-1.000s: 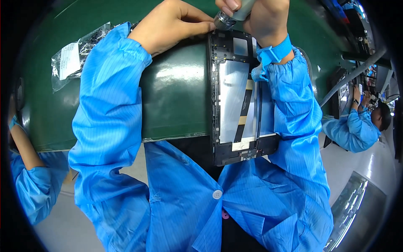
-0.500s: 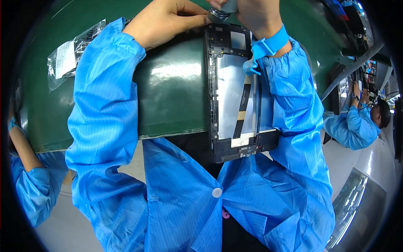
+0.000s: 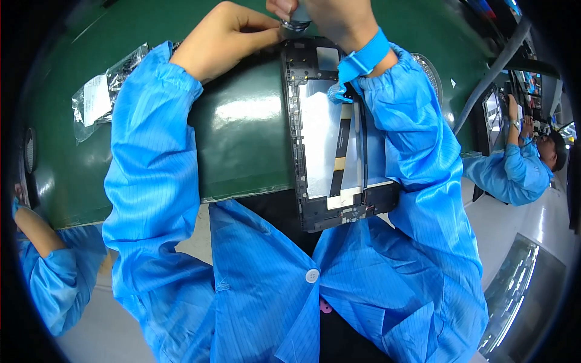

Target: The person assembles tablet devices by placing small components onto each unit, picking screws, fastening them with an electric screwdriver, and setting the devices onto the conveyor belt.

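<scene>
An opened tablet frame (image 3: 330,130), black-rimmed with a silver inner plate and a dark flat cable, lies on the green table (image 3: 242,139), its near end hanging over the table's edge. My left hand (image 3: 227,37) rests at the frame's far left corner with pinched fingertips. My right hand (image 3: 330,18), a blue strap on its wrist, holds a small round silver tool (image 3: 296,23) at the frame's far edge. The top of the picture cuts off both hands' fingertips partly.
A clear plastic bag (image 3: 103,91) with dark parts and a white label lies at the far left. A round mesh object (image 3: 431,72) sits behind my right sleeve. Another person in blue (image 3: 514,169) works at the right; someone's blue sleeve (image 3: 42,266) shows at the left.
The view has tilted, so hands and frame sit higher in the picture. Both hands stay at the frame's far end on the same spot.
</scene>
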Motion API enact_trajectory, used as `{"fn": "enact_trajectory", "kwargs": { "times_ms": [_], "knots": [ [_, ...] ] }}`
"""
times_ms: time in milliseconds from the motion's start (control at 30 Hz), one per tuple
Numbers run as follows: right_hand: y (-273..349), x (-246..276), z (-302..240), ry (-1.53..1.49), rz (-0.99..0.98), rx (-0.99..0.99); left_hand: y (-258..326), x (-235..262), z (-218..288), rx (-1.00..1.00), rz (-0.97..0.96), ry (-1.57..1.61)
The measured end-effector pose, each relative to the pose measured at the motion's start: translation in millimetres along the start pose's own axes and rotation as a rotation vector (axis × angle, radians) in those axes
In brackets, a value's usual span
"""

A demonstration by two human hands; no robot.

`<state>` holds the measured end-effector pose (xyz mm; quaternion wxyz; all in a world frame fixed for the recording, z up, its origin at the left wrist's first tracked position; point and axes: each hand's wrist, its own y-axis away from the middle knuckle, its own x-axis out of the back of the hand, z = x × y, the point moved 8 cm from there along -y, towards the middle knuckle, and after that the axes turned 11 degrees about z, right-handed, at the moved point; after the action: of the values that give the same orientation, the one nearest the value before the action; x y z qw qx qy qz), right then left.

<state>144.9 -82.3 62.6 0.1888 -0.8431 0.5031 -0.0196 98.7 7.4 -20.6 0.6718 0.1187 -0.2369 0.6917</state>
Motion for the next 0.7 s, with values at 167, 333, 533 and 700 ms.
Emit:
{"fn": "enact_trajectory", "kwargs": {
  "times_ms": [167,333,533,700],
  "knots": [
    [3.1,-11.6,-0.7,-0.067,0.012,-0.015,5.5,27.0,8.5,-0.03,0.117,-0.17],
    [3.6,3.2,3.8,0.005,-0.039,-0.078,90.3,44.5,115.0,-0.313,0.582,-0.353],
    [-1.1,11.8,-12.3,-0.081,-0.064,-0.044,200.4,-106.0,129.2,-0.222,0.14,-0.571],
    [4.9,126.3,-80.2,-0.007,0.257,0.167,184.7,-88.5,113.6,-0.226,0.332,-0.669]
  ]
}}
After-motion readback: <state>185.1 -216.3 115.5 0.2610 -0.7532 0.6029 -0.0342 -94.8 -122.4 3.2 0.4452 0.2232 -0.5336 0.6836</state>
